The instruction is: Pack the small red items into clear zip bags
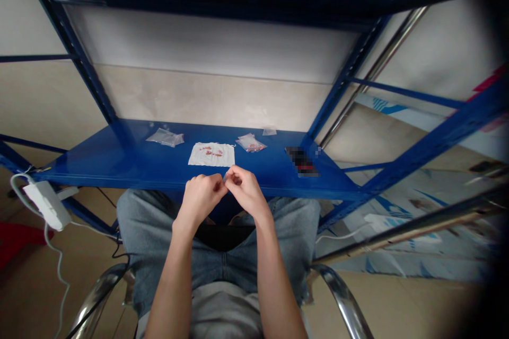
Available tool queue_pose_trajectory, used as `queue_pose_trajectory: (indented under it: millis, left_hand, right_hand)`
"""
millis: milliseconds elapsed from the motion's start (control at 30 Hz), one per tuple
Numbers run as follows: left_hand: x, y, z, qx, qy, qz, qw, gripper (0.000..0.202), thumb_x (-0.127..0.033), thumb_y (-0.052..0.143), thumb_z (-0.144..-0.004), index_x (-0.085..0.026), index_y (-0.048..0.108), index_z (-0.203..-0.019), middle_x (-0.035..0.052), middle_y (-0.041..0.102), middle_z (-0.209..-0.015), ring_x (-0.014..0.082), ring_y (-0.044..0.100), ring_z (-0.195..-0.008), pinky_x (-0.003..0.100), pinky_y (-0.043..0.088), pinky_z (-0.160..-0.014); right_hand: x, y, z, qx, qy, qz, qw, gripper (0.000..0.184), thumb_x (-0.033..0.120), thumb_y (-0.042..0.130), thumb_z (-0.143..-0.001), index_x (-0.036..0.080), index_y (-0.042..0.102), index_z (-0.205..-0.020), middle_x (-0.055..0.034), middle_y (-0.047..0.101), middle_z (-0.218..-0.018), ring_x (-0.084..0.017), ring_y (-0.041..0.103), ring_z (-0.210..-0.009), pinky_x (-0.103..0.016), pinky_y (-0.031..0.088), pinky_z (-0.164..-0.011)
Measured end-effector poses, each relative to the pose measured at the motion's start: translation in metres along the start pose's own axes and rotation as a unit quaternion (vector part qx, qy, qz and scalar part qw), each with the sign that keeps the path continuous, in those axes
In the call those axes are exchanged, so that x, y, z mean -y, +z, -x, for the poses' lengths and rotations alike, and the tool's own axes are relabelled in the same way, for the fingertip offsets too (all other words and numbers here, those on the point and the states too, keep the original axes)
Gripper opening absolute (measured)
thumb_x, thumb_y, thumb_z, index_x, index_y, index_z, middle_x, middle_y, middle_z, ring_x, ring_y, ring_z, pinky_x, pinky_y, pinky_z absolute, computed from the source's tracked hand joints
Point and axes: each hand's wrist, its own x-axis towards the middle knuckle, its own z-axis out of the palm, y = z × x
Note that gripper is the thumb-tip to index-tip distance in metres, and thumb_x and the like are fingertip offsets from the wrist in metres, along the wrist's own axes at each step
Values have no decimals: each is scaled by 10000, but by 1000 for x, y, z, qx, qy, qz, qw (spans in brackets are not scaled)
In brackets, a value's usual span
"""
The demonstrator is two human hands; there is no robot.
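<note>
Whatever the left hand (201,197) and right hand (245,190) are pinching between them is a small clear bit (225,176). It's mostly covered by fingertips and way too tiny to say what it is. The dark thing (303,161) on the blue shelf (119,164) is pixelated out. The red marks on the white sheet (211,154) are unreadable. I can't make out what's inside the left clear bag (165,137) or the right clear bag (250,143) either. Both forearms and the chrome chair arms (342,296) run off the bottom edge, same with the white adapter (45,204) and its cord. The far right corner just goes dark.
</note>
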Motion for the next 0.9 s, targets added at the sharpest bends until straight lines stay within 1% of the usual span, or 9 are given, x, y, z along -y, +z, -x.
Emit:
queue_pose_trajectory:
  millis: [200, 300, 400, 500, 567, 633, 733, 800, 900]
  left_hand:
    - [-10, 7, -2, -36, -37, -31, 998, 297, -371, 492, -937, -210, 652, -745, 71, 689, -682, 211, 627, -652, 293, 219, -587]
    - [-11, 15, -4, -90, -78, -3, 993, 255, -298, 488, -914, -209, 644, -733, 61, 667, -646, 200, 610, -636, 286, 248, -603]
    - [-6, 19, -6, -125, -83, 39, 988, 245, -293, 493, -905, -208, 628, -718, 48, 645, -621, 192, 592, -613, 279, 257, -600]
    - [1, 16, -6, -108, -48, 73, 990, 254, -313, 482, -921, -210, 618, -733, 35, 628, -611, 173, 561, -576, 267, 258, -590]
    - [4, 12, -5, -97, -29, 85, 991, 279, -327, 461, -937, -209, 614, -735, 28, 615, -603, 161, 537, -551, 261, 261, -588]
    - [4, 10, -4, -99, -27, 83, 991, 286, -332, 473, -927, -207, 605, -706, 25, 606, -593, 156, 528, -544, 260, 265, -591]
    - [2, 9, -3, -128, -52, 74, 988, 270, -329, 510, -891, -203, 597, -668, 24, 599, -580, 160, 535, -557, 263, 274, -600]
    - [-1, 9, -3, -130, -54, 81, 987, 268, -331, 514, -888, -203, 602, -669, 22, 601, -580, 158, 535, -555, 263, 279, -600]
    - [-2, 8, -1, -97, -34, 88, 991, 274, -329, 520, -891, -203, 614, -666, 25, 617, -591, 157, 543, -555, 263, 290, -597]
  right_hand:
    - [9, -6, 4, -55, 8, 74, 996, 82, 194, 525, -823, 212, 525, -743, 37, 549, -664, -132, 500, -614, -236, 355, -600]
    - [13, -6, 7, -62, 18, 134, 989, 113, 176, 559, -804, 224, 499, -722, 34, 547, -641, -144, 503, -602, -248, 358, -601]
    - [13, -1, 8, -60, 17, 163, 985, 85, 162, 547, -832, 240, 528, -802, 5, 624, -743, -173, 576, -679, -266, 391, -650]
    - [10, 3, 6, -60, 1, 108, 992, 142, 197, 546, -874, 257, 555, -1003, -19, 678, -918, -183, 619, -760, -281, 435, -709]
    - [7, 4, 4, -43, -1, 71, 997, 231, 238, 583, -875, 261, 545, -1101, -18, 683, -946, -177, 621, -748, -284, 450, -718]
    - [5, 5, 2, -52, 20, 85, 995, 258, 226, 599, -855, 257, 545, -1105, -5, 675, -884, -174, 611, -707, -282, 441, -696]
    - [5, 7, 1, -105, 59, 144, 982, 232, 173, 576, -829, 248, 551, -1047, 17, 630, -752, -187, 594, -676, -284, 414, -669]
    - [5, 7, 1, -111, 55, 147, 981, 245, 186, 571, -836, 247, 545, -1072, 23, 609, -725, -196, 598, -694, -284, 414, -671]
    - [4, 7, 2, -92, 26, 138, 986, 275, 218, 580, -850, 247, 540, -1120, 9, 628, -789, -196, 608, -728, -279, 422, -670]
